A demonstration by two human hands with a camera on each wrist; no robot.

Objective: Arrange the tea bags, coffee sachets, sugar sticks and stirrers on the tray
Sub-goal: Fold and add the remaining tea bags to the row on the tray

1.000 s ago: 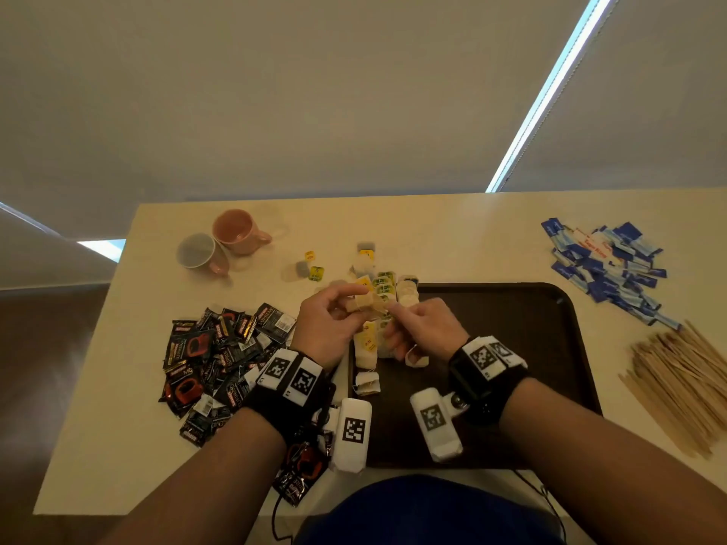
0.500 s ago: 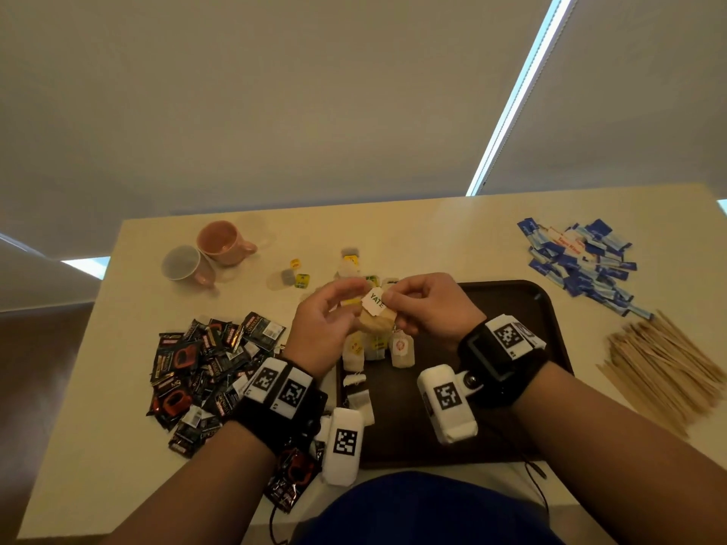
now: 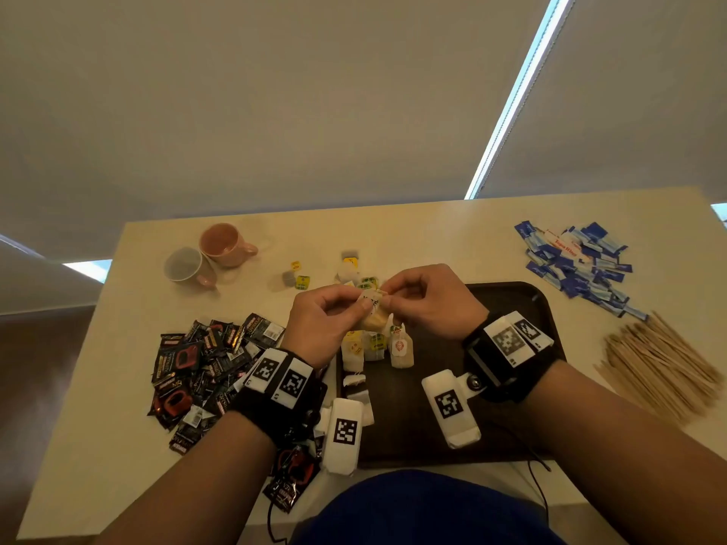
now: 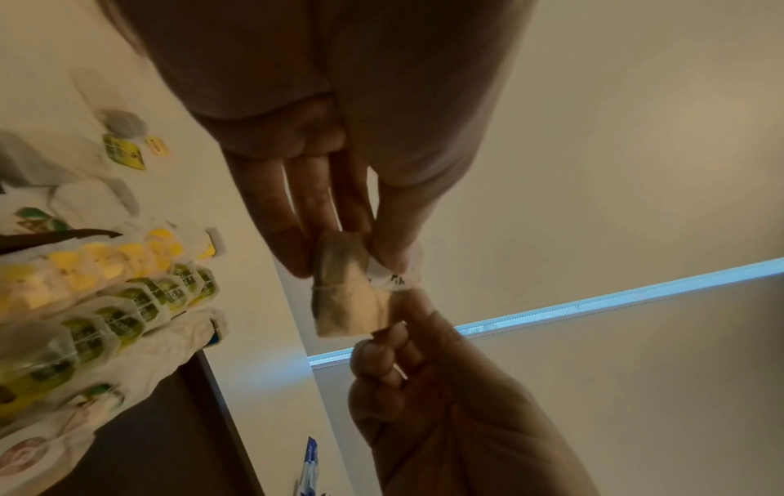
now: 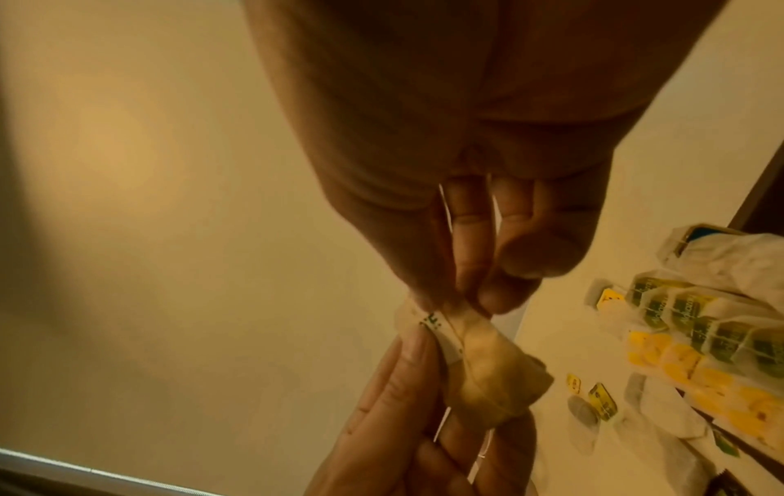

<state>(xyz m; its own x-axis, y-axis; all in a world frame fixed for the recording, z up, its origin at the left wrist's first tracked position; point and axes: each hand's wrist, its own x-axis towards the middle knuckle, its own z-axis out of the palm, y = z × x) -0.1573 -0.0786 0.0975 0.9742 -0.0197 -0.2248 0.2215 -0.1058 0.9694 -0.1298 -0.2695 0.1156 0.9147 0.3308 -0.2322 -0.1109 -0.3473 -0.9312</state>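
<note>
The left hand (image 3: 320,322) and right hand (image 3: 430,298) meet in the air above the far left corner of the tray (image 3: 511,304), both closed on one tea bag (image 3: 375,318). The left fingers are curled, thumb and fingertips pinching the bag's tan body and the edge of its white tag (image 4: 392,277); the bag's pouch hangs below them. The right thumb and forefinger pinch the same tag and the top of the bag from the other side, the remaining right fingers curled in toward the palm. The bag is clear of the tray and touches only the two hands. Just under the hands, rows of tea bags (image 3: 375,346) lie on the tray's left part, overlapping one another, some with yellow tags, some with green, one nearer bag with a red mark. A few more tea bags (image 3: 348,269) and loose tags lie on the table (image 3: 413,238) just beyond the tray's far edge. To the left of the tray lies a heap of dark coffee sachets (image 3: 204,363), spreading toward the near edge of the table. Farther left and far stand two cups (image 3: 208,255), one pink, one grey, touching. At the far right of the table lies a pile of blue sugar sticks (image 3: 578,265), and nearer than it a bundle of wooden stirrers (image 3: 661,363), both off the tray.
</note>
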